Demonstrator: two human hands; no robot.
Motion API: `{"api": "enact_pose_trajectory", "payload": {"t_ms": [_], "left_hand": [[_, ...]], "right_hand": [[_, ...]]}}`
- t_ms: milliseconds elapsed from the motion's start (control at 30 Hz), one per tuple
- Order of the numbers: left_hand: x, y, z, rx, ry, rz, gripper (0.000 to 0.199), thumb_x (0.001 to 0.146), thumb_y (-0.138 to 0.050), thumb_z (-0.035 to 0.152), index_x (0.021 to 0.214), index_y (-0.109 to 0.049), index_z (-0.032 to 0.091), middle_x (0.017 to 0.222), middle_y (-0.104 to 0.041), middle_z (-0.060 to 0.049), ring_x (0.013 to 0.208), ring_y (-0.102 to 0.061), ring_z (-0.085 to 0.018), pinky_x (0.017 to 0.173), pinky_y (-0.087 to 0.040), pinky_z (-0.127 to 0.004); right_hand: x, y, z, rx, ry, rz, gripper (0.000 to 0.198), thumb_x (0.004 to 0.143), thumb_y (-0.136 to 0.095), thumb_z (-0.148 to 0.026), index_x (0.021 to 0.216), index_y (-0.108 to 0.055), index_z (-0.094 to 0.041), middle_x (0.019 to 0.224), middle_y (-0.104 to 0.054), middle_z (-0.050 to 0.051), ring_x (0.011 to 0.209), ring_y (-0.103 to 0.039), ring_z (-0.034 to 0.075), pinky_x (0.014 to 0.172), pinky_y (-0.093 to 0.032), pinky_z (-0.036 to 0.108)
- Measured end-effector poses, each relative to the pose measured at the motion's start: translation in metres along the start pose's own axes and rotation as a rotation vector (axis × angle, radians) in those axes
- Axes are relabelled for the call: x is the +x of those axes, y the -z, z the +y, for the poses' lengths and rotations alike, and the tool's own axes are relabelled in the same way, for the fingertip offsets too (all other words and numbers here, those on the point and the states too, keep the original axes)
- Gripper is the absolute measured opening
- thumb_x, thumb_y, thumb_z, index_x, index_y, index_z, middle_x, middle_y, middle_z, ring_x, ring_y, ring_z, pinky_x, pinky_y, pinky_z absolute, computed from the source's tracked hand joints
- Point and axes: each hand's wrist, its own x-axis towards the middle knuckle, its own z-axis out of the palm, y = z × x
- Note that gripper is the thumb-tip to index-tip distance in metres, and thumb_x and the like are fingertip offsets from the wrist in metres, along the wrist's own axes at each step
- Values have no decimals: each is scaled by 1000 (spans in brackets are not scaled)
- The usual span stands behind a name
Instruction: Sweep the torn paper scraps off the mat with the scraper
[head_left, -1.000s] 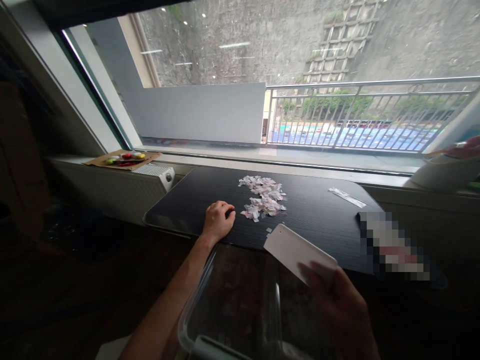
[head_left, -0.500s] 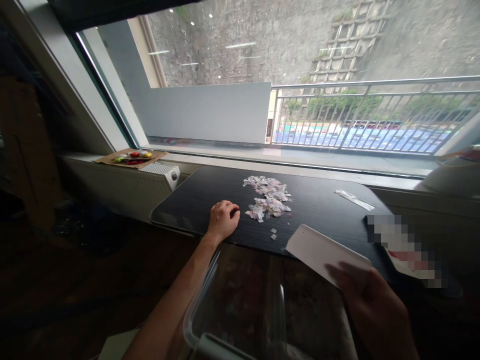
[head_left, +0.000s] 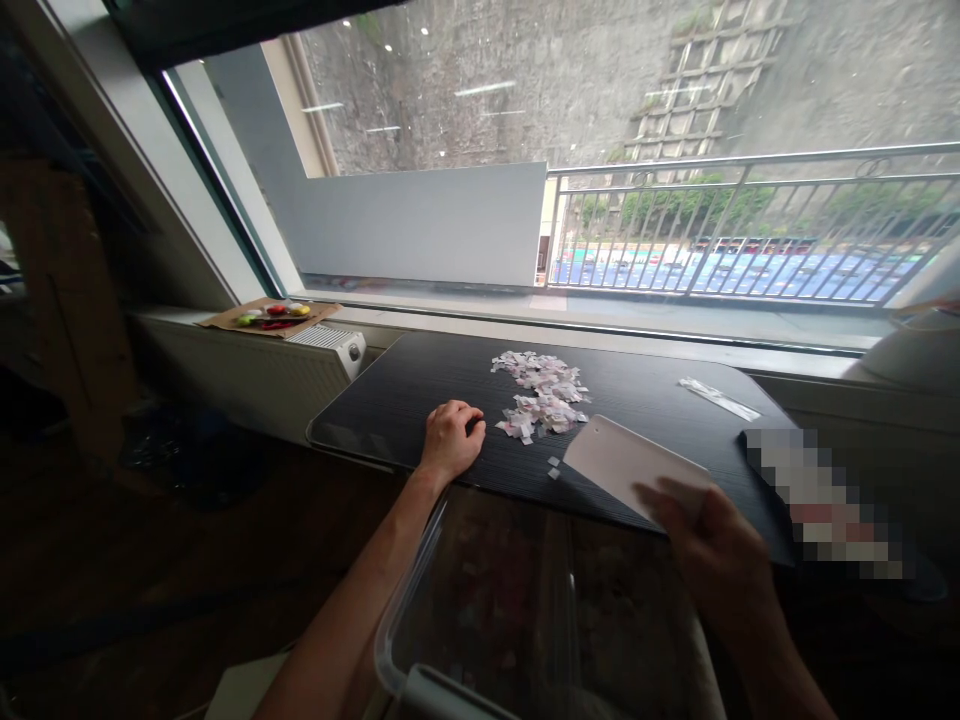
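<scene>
My left hand [head_left: 454, 438] rests on the near edge of the dark table [head_left: 405, 385], its fingers curled in. No object shows in it, though the underside of the fingers is hidden. In my right hand [head_left: 709, 525] is a flat white scraper [head_left: 630, 462] with a small hole near one corner, held tilted over the table's front edge. Beyond and left of the scraper lies a pile of small whitish paper-like pieces [head_left: 544, 390]. Two loose pieces [head_left: 553, 467] lie nearer, beside the scraper's left end. Below the table edge stands a clear plastic container [head_left: 390, 640], with dim contents.
A thin clear strip or packet [head_left: 718, 398] lies toward the table's right. At the right edge is a blurred-out object [head_left: 829, 510]. A radiator [head_left: 247, 365] stands at left, with brown cardboard [head_left: 225, 316] and colourful items on it. A large window is behind.
My right hand has moved the scraper leftward and up, further over the table and closer to the loose pieces. My left hand stays in place on the table edge.
</scene>
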Motion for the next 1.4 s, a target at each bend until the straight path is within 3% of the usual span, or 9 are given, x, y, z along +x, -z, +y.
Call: {"api": "enact_pose_trajectory", "payload": {"t_ms": [200,400,567,767,900,1067,1233,1400], "left_hand": [[0,0,-1,0,-7,5,15,80,-58,22,88,-71,23,96,-68,-5,94,-62,-22,94,-46,-39],[0,0,0,3,5,-1,16,80,-59,22,89,-72,22,96,-67,-5,94,-62,-22,94,-46,-40],[0,0,1,1,7,5,15,80,-59,21,88,-71,23,96,-67,-5,94,-62,-22,95,-46,-39],[-1,0,2,-6,17,5,14,80,-60,21,89,-71,22,97,-67,-5,95,-61,-22,96,-45,-40],[-1,0,3,-5,19,1,15,80,-60,20,89,-71,22,96,-67,-6,94,-61,-22,94,-46,-40],[-1,0,1,8,4,73,14,78,-60,20,86,-71,23,94,-67,-5,98,-59,-23,95,-43,-42],[-1,1,-1,-31,-2,88,14,78,-59,18,85,-70,22,93,-69,-5,100,-59,-23,98,-42,-42],[0,1,-2,-40,9,83,15,78,-58,19,84,-70,22,93,-70,-5,98,-60,-23,97,-43,-42]], "right_hand": [[27,-9,6,27,-18,-182,34,70,-71,-47,92,-69,-20,83,-77,6,78,-71,25,73,-56,38],[0,-10,-1,129,-49,-242,37,71,-71,-52,90,-69,-21,83,-77,5,77,-71,24,71,-56,34],[-18,-14,-5,132,-32,-375,36,75,-68,-51,92,-69,-19,83,-76,5,72,-70,22,64,-57,31],[-2,-16,-4,69,4,-226,37,72,-70,-50,92,-70,-19,84,-77,7,75,-71,24,67,-57,34],[19,-30,-5,-34,85,-106,35,71,-69,-48,91,-69,-19,83,-76,7,77,-71,25,71,-55,37],[23,-44,-6,-94,203,-137,30,77,-62,-46,91,-68,-20,85,-76,7,78,-70,25,74,-54,37],[22,-35,-12,-164,236,-216,27,78,-62,-43,91,-67,-20,86,-76,7,76,-70,24,68,-54,34],[40,-47,-15,-146,242,-193,28,78,-58,-41,94,-65,-20,90,-76,9,82,-71,25,74,-53,37]]}}
